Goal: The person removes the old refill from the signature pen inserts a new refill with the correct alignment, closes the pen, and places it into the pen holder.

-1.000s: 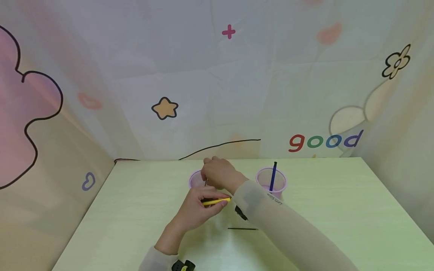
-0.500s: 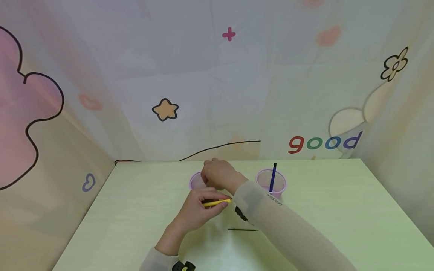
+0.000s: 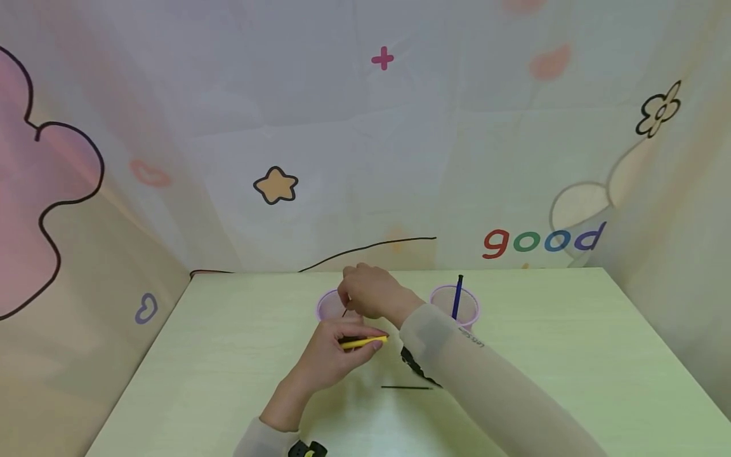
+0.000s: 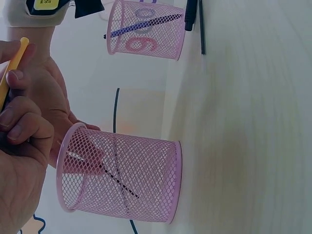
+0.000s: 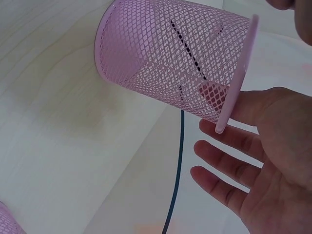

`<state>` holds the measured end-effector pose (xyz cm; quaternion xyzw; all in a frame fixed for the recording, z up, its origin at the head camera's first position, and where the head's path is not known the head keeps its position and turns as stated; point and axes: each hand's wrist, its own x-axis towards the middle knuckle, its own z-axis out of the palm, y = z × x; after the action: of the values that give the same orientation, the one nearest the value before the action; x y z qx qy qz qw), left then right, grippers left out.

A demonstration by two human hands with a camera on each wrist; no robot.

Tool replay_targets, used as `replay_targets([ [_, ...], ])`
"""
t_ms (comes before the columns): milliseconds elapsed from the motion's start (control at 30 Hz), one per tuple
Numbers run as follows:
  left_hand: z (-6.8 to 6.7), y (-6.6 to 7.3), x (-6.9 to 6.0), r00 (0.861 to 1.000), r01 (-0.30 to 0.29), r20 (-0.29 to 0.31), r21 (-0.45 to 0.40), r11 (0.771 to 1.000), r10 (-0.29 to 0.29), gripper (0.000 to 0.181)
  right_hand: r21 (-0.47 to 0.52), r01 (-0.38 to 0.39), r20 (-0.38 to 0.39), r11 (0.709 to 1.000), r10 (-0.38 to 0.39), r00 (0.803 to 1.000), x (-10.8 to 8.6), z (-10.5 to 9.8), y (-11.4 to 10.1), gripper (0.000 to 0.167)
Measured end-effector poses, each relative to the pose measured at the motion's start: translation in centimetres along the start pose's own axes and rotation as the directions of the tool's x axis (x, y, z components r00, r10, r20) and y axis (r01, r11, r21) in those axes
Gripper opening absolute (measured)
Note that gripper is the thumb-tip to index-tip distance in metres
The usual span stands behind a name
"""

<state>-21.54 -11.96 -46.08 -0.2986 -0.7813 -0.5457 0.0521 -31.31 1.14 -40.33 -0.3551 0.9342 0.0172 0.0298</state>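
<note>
The left hand (image 3: 335, 354) pinched the yellow pen (image 3: 363, 342) between thumb and fingers, its end pointing toward the right; a dark part lay along it, too hidden to name. Just beyond that hand, the right hand (image 3: 371, 292) reached over the rim of the cup (image 4: 146, 161) and seemed to pinch the rod (image 5: 188, 50) inside, the lower fingers parted outside the mesh. The rod slanted from those fingertips, its lower end short of the base. It looked light, thin and prone to rolling or bending, best taken near its upper end; the pen looked stiff, smooth and perhaps slippery, best held at mid-barrel. The cup looked light enough to tip if knocked. Right of the right hand stood another cup (image 3: 468, 311) with a blue pen (image 3: 457, 297); nearer the body than both hands lay a second rod (image 3: 405, 388).
</note>
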Motion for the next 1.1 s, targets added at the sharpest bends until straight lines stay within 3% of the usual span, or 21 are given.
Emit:
replay_targets([
  [500,0.1,0.0,0.1,0.998,0.055,0.022,-0.017,0.998,-0.055,0.011,0.029,0.007,-0.021,1.000,-0.007,1.000,-0.7,-0.6,0.4,0.009],
  [1100,0.3,0.1,0.0,0.998,0.061,0.027,-0.011,0.998,-0.061,0.011,0.135,0.015,-0.092,0.991,-0.002,0.996,-2.1,-1.5,1.3,0.006],
])
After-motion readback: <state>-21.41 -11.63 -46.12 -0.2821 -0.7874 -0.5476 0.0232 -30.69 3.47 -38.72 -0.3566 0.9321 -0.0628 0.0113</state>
